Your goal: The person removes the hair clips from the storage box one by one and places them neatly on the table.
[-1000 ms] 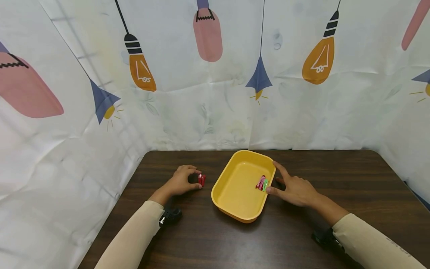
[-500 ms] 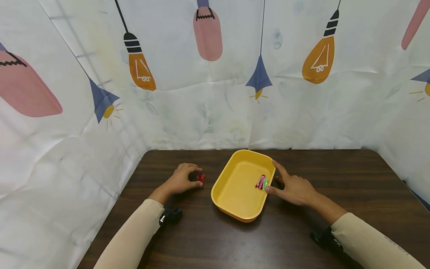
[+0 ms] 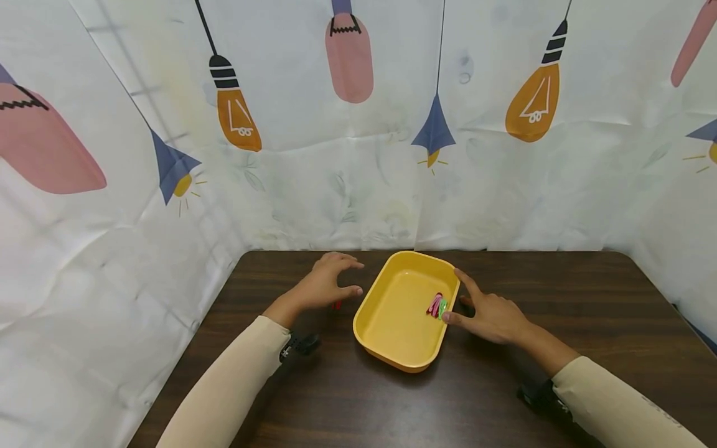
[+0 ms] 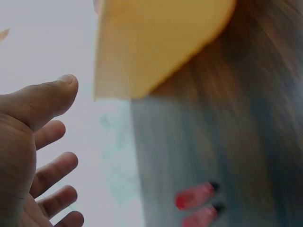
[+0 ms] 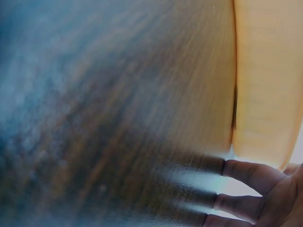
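- Two red clips (image 4: 194, 196), as they seem to be, lie side by side on the tabletop (image 3: 392, 410) to the left of the yellow tray (image 3: 394, 314), apart from it; in the head view the left hand (image 3: 325, 283) hides most of them.
- Each clip looks light and fairly stiff, probably smooth and a little slippery; nothing suggests it is fragile. A pinch across the narrow body, thumb on one side and forefinger on the other, looks the surest hold, one piece at a time.
- The left hand's fingers are spread well apart from the thumb, near the tray's left rim, and no thing shows between them.
- The right hand (image 3: 495, 318) is at the tray's right side: forefinger and thumb lie wide apart along the rim, apparently touching it, while other fingers extend outside the wall. It lifts nothing.
- The tray is shallow with rounded corners, likely light, stiff plastic that could slide if nudged; the rim is the natural place to steady it.
- Inside, against the right wall near the right thumb, lies a small cluster: pink clips (image 3: 434, 305) beside a green clip (image 3: 442, 309). Their exact count is too small to tell. The rest of the tray's floor is bare.
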Demonstrator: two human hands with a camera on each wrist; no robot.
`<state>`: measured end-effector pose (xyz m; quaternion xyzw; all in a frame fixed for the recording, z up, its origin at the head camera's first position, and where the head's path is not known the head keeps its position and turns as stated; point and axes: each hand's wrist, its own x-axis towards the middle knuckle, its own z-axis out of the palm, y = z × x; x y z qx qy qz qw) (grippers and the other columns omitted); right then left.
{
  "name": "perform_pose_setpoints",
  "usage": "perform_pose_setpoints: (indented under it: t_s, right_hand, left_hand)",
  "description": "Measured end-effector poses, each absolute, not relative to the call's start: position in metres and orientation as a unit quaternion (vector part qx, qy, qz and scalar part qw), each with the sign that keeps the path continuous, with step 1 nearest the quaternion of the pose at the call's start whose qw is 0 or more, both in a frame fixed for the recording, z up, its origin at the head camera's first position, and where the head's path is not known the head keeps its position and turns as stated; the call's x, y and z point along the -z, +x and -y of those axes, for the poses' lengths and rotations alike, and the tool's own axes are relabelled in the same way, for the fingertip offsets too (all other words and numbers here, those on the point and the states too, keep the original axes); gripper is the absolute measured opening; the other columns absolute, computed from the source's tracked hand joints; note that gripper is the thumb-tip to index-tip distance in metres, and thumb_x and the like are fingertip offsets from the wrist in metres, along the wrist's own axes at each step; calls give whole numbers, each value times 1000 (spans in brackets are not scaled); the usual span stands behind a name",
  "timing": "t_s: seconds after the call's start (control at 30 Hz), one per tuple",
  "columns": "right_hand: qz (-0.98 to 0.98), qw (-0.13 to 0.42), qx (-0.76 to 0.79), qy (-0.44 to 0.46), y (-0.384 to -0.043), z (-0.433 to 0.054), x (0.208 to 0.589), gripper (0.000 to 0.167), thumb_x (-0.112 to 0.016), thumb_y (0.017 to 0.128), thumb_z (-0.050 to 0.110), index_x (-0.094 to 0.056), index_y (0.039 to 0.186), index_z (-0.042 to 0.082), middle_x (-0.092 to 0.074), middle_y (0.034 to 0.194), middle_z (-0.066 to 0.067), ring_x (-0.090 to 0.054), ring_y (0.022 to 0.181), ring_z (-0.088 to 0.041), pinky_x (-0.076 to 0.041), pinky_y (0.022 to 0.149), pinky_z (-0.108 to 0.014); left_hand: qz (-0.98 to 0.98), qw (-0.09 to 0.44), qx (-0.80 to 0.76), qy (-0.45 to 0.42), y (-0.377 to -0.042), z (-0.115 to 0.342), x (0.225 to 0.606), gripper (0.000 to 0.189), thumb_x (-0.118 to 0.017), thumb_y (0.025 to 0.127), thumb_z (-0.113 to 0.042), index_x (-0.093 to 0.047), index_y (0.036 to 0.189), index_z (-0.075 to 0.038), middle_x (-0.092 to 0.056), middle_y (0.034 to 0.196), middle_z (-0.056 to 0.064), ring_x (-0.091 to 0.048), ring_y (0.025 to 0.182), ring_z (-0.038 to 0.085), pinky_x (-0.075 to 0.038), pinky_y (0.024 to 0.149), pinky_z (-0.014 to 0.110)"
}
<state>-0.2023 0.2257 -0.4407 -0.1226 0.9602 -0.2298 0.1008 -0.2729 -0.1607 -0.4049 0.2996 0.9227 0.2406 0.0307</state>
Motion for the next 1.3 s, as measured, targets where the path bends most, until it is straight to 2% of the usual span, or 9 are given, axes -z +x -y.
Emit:
perform_pose_setpoints:
  t_s: [0.33,0.47,0.57,0.7,1.03,1.3]
  right_hand:
    - [-958,104,236,-123,-202,-225,441,108,-57,90,76,3,165,27,-63,136,-19,-64,63,-19,-47,54,-37]
    - [-959,103,232,-124,-203,-226,442,109,-56,89,78,3,165,27,-63,136,-19,-68,69,-23,-49,56,-38]
    - [-961,102,226,-124,-203,-226,442,109,-54,89,79,3,165,28,-64,135,-18,-72,80,-31,-52,60,-42]
    - [-961,104,224,-128,-203,-225,441,108,-54,90,77,4,166,26,-64,136,-18,-72,92,-39,-54,66,-48]
    - [-961,103,221,-128,-203,-225,438,107,-55,91,76,2,166,25,-64,135,-19,-72,91,-40,-55,68,-52]
    - [-962,104,220,-128,-202,-226,440,108,-53,90,79,2,166,25,-64,136,-17,-72,85,-34,-53,64,-46]
  left_hand:
    - [-904,39,-223,363,-272,114,377,56,-75,94,-42,-61,143,-17,-52,148,2,-38,142,27,-24,118,56]
    - [-899,43,-218,377,-272,98,371,55,-74,95,-42,-61,142,-17,-52,147,2,-38,142,26,-27,117,53]
    - [-897,45,-214,384,-273,89,369,55,-73,96,-41,-60,143,-16,-54,146,3,-38,141,26,-28,117,51]
    - [-899,54,-209,381,-275,80,369,54,-72,96,-42,-60,143,-17,-54,146,2,-38,141,25,-28,118,49]
    - [-894,87,-215,383,-285,57,386,51,-73,97,-38,-62,142,-16,-56,146,1,-41,142,24,-26,119,47]
    - [-891,108,-204,391,-290,40,398,51,-72,97,-39,-62,142,-15,-55,148,2,-43,142,23,-29,119,46]
